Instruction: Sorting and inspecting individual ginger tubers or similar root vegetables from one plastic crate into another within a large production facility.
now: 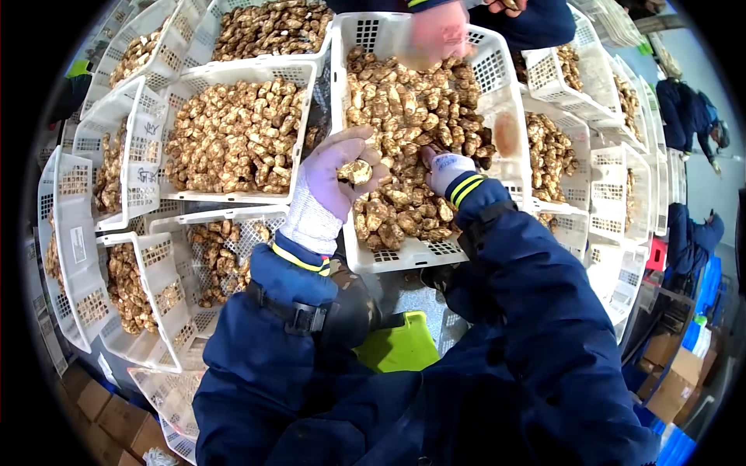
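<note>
A white perforated plastic crate (408,265) stands before me, holding many brown, knobbly tubers (396,105). My left hand (344,169), in a lilac-coated knit glove, is raised over the crate's left rim with its fingers curled around one tuber (356,172). In the same crate, my right hand (446,169), gloved too, reaches down into the pile at the right; its fingertips are partly hidden among the tubers, and whether it grips one cannot be told.
A co-worker's gloved hand (437,35), blurred, reaches into the crate's far end. More crates of tubers stand at left (233,198) and right (559,204). A lime-green plastic object (402,346) lies below, between my arms. Other people are at far right.
</note>
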`<action>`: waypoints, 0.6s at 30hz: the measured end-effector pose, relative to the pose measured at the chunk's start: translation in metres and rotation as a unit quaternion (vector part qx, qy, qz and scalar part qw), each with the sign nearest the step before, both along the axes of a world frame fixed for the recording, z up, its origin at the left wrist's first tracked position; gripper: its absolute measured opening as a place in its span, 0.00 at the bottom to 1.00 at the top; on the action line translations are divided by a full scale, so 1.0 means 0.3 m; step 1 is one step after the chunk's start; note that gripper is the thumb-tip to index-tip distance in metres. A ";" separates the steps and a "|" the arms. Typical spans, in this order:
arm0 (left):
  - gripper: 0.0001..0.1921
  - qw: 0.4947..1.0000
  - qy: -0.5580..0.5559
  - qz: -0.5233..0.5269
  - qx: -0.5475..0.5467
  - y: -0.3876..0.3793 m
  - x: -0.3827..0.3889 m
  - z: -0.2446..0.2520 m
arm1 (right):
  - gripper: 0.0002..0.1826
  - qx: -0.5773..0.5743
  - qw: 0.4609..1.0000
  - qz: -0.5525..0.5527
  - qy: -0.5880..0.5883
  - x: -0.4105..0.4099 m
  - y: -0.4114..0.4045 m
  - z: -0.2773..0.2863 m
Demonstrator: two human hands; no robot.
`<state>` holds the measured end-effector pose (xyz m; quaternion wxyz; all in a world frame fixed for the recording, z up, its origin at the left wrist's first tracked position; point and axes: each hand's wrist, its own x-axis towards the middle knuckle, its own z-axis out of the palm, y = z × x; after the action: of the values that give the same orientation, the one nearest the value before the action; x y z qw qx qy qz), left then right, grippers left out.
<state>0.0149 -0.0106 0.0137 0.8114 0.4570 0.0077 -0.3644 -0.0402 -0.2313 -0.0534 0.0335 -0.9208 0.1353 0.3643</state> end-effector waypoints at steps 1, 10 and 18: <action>0.17 0.999 0.022 0.042 -0.012 -0.009 -0.002 0.011 | 0.25 -0.046 0.996 0.034 -0.070 -0.018 0.004 -0.040; 0.28 0.987 0.040 -0.081 0.135 -0.020 -0.028 0.082 | 0.31 0.364 0.893 -0.129 -0.231 -0.020 0.062 0.324; 0.19 0.961 0.164 -0.042 -0.220 0.040 0.036 0.029 | 0.21 0.066 0.993 0.086 -0.045 -0.044 0.194 0.095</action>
<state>0.0257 0.0014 0.0225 0.8637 0.2007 0.0414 -0.4605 -0.0534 -0.1731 -0.0249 0.0691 -0.9402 0.0292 0.3322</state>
